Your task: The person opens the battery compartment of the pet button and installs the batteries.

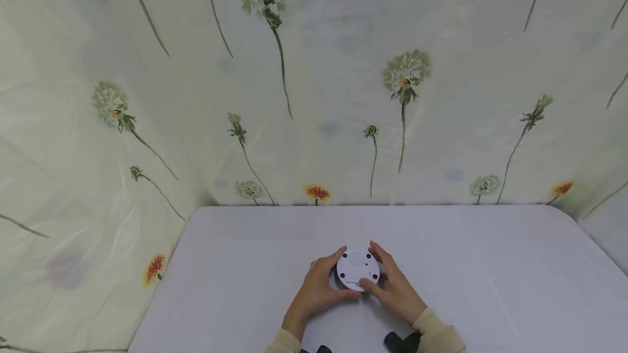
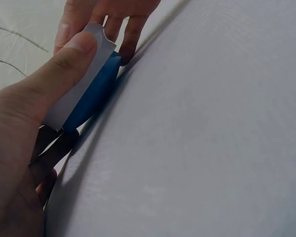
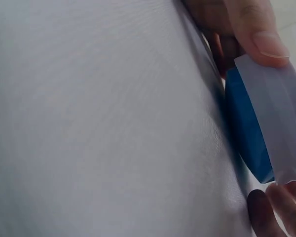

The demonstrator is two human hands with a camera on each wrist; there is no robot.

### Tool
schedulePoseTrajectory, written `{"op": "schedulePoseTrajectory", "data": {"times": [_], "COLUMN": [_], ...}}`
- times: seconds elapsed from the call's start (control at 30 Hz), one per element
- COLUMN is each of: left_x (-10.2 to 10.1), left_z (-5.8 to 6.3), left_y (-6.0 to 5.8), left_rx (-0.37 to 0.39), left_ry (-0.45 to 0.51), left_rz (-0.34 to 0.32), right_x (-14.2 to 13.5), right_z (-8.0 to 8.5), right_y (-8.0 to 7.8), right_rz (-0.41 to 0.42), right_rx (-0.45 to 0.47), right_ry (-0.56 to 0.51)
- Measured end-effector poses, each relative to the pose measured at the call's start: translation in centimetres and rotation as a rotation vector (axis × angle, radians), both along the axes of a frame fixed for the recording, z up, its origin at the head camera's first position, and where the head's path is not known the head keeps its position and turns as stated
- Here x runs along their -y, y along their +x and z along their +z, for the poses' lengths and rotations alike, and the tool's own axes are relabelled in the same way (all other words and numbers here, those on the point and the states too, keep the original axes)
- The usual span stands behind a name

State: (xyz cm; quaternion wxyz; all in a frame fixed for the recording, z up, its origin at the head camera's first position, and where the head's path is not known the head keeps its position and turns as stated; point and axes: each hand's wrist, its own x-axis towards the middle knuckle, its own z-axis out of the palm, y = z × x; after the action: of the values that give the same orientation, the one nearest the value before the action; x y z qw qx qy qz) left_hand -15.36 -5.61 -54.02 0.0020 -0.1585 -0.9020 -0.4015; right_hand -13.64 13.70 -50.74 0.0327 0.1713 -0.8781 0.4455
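Note:
A round white-and-blue device [image 1: 357,266] is face down close over the table, its white underside up. Small dark feet, a patch of speaker holes and a battery cover outline show on that side. My left hand [image 1: 321,285] grips it from the left, fingers at the far edge and thumb along the near edge. From the right, my right hand [image 1: 396,287] holds it too, with the thumb on the underside near the cover outline. Both wrist views show the white rim [image 2: 81,91] over a blue lower part [image 3: 246,126]. The blue face underneath is mostly hidden.
A white cloth covers the table [image 1: 245,266], whose far edge meets a hanging flower-printed sheet [image 1: 333,97]. More of that sheet hangs at the left side. Black wrist gear [image 1: 403,342] shows beside the right sleeve [image 1: 436,331].

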Motion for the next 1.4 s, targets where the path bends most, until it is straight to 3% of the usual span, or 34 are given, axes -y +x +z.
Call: {"op": "schedulePoseTrajectory", "data": {"times": [0.2, 0.3, 1.4], "left_x": [-0.1, 0.0, -0.3], "left_z": [-0.2, 0.0, 0.2], "left_y": [0.2, 0.2, 0.2], "left_rx": [-0.009, -0.011, 0.059], "left_ry": [0.001, 0.017, 0.004], "left_rz": [0.007, 0.010, 0.036], "right_x": [-0.4, -0.3, 0.0], "right_z": [-1.7, -1.5, -1.7], "right_y": [-0.6, -0.7, -0.8], "right_rz": [0.015, 0.012, -0.011], "right_rx": [0.133, 0.172, 0.197], "right_ry": [-0.068, -0.074, -0.103]}}
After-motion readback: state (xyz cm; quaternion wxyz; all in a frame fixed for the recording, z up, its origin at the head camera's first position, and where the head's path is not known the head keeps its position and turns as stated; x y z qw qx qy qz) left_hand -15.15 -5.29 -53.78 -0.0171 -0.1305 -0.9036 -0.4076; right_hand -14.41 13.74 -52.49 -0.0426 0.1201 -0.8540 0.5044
